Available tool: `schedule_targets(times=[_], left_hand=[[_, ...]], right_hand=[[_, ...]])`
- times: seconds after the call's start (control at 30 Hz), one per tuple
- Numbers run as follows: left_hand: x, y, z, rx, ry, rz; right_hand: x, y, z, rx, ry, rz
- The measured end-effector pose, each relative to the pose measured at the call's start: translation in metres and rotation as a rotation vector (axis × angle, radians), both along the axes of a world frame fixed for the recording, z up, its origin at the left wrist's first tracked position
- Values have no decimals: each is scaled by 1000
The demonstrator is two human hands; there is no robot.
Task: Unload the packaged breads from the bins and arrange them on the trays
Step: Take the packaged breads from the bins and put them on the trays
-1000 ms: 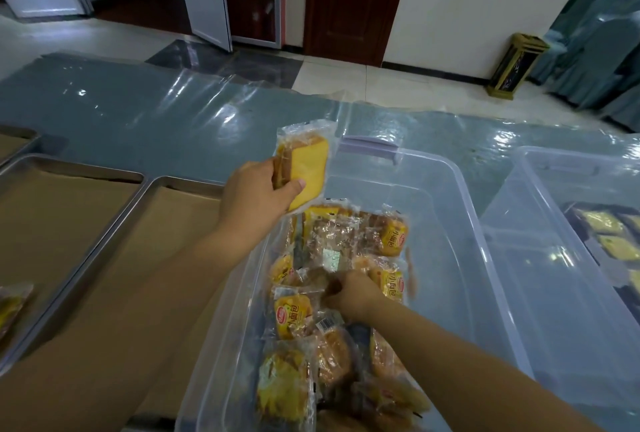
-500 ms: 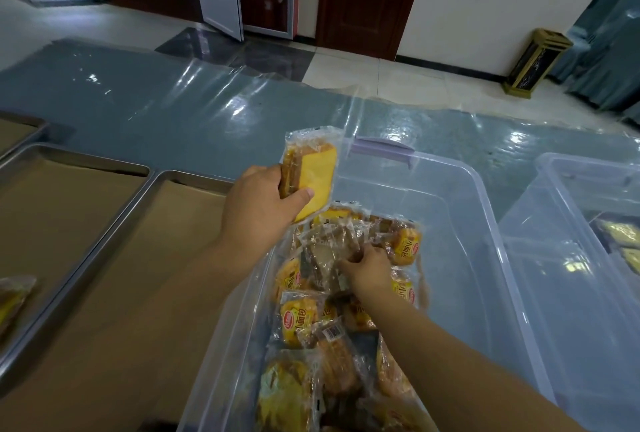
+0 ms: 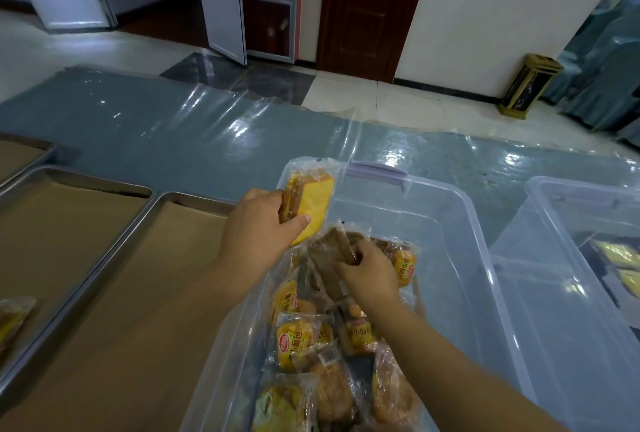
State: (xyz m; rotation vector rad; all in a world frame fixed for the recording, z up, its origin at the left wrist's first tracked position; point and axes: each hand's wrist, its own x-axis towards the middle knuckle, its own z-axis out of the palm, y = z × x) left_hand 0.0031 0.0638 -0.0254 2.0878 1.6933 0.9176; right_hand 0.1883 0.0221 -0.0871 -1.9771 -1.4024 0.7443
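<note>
Left hand [image 3: 258,227] grips yellow cake pack [image 3: 310,204] above bin [image 3: 460,258] rim. Right hand [image 3: 369,274] pinches brown bread pack [image 3: 329,255] inside bin. Advice: lift brown pack straight up, free from neighbour packs, then lay both flat on tray [image 3: 149,258] at left, not overlapping.
</note>
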Motion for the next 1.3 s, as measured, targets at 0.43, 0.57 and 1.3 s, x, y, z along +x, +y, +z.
schedule_targets(times=[0.43, 0.57, 1.3], left_hand=[[-33, -38, 25, 123, -561, -27], [-91, -41, 32, 146, -622, -3], [-405, -96, -101, -562, -272, 31]], right_hand=[[-29, -34, 95, 430, -227, -147], [-94, -32, 125, 607, -176, -122], [-395, -73, -12, -32, 12, -102]])
